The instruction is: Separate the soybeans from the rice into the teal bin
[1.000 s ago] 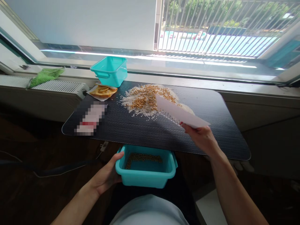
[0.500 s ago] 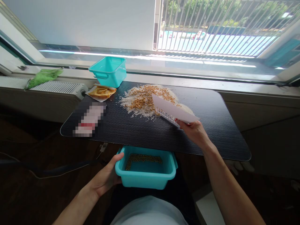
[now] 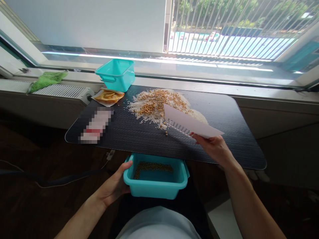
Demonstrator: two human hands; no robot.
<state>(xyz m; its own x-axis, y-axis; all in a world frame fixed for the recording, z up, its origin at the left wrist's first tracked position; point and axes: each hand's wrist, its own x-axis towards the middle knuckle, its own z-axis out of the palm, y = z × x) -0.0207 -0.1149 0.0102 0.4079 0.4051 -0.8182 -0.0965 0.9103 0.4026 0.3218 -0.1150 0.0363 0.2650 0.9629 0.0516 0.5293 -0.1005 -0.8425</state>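
My left hand [image 3: 116,186] grips the left side of a turquoise plastic bin [image 3: 156,191], thumb over the rim, just below the table's front edge. A thin layer of round peas [image 3: 154,167] lies on the bin's floor. My right hand [image 3: 215,147] pinches a white card [image 3: 189,121] with a row of slots cut along its lower edge. The card is tilted over the near right side of a pile of white rice [image 3: 139,99] mixed with yellow peas [image 3: 147,109]. A few loose peas [image 3: 166,133] lie in front of the pile, by the slotted edge.
The dark table [image 3: 224,109] stands against the windowsill. At its back left are another turquoise bin [image 3: 119,78] and a folded yellow cloth [image 3: 109,96]. A blurred-out flat object [image 3: 96,126] lies at the left. A green cloth [image 3: 50,79] rests on the radiator [image 3: 67,93].
My right hand has drawn the card right and toward me, with a few peas now out in front of the pile. My left hand still holds the bin in place.
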